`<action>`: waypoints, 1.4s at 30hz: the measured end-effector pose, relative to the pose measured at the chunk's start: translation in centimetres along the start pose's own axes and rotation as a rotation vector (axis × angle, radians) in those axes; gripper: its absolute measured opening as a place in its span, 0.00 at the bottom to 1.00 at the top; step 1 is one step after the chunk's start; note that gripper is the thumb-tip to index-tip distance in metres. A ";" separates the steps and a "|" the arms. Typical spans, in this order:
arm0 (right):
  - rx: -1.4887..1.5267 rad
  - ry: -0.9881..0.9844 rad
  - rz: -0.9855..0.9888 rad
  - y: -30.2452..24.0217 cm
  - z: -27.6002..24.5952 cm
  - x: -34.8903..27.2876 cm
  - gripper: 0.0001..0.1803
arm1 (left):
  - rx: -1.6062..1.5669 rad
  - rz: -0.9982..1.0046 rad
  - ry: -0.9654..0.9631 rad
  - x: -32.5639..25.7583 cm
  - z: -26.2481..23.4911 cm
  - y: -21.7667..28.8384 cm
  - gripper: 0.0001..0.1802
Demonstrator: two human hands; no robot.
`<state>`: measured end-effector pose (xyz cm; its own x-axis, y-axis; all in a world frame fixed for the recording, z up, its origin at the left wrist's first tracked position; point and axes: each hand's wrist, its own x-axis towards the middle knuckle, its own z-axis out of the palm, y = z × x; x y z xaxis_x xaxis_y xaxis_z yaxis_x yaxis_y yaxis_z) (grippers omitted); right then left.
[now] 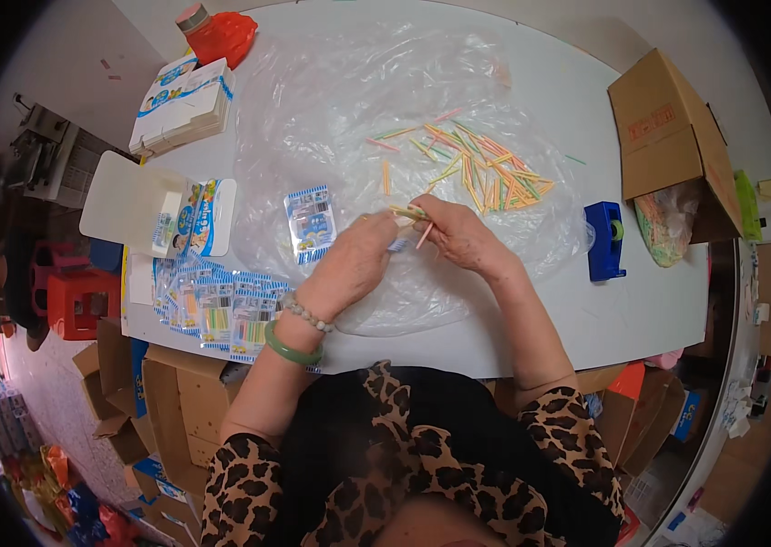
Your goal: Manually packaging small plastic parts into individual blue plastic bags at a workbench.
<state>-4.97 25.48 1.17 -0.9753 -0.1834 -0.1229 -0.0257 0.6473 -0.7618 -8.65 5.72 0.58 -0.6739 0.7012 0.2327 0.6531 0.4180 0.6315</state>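
Both my hands meet over the middle of the table. My right hand [463,235] pinches a few thin coloured sticks [424,235], yellow-green and pink. Its fingertips almost touch those of my left hand [355,264], which is closed on a small plastic packet; only a blue-and-white striped edge [398,244] shows past the fingers. Just beyond the hands lies a loose pile of similar sticks [495,178] in yellow, orange, green and pink, on a clear plastic sheet [340,109]. A flat blue-and-white packet [311,223] rests to the left of my left hand.
Filled packets [232,314] overlap at the table's front left, beside an open white box [130,196]. Behind stand stacked flat cartons [183,118] and a red bag [226,38]. On the right are a blue tape dispenser [606,242] and a cardboard box [668,128].
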 end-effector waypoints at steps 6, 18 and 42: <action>0.169 0.207 -0.129 1.6 -0.2 0.9 0.17 | -0.315 -0.139 0.032 0.1 2.2 0.2 0.04; 0.929 0.177 0.151 1.2 3.1 0.0 0.11 | -0.366 -0.123 -0.003 -0.5 2.4 1.2 0.07; 0.165 0.480 -0.107 2.9 8.2 0.0 0.24 | 0.021 0.019 0.098 -1.6 3.6 1.8 0.16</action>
<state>-3.22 21.31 -6.25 -0.9610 0.1430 0.2368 -0.1332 0.5110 -0.8492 -5.13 7.40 -1.27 -0.6908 0.6500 0.3166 0.6729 0.4178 0.6104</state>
